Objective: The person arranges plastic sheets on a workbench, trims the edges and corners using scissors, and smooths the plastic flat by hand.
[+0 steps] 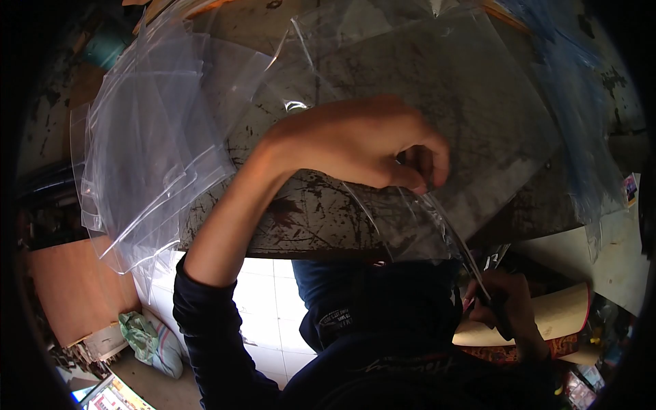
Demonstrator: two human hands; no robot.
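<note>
Clear plastic sheet (pixel 478 137) lies across the dark, scratched table (pixel 307 212). Over it, my left hand (pixel 369 140) is bent with thumb and fingers pinched together on the sheet's edge. Below and to the right, past the table's front edge, my right hand (pixel 502 301) is closed around the dark handle of a long, thin tool (pixel 465 253), which looks like scissors. The tool points up and left along the plastic, toward my left fingertips. Shadow hides part of its handle.
A pile of clear plastic sheets (pixel 150 137) overhangs the table's left side. Bluish plastic (pixel 574 116) lies at the right. A brown board (pixel 85 290) and a stuffed sack (pixel 154 342) are at the lower left. A cream curved piece (pixel 553 318) sits at the lower right.
</note>
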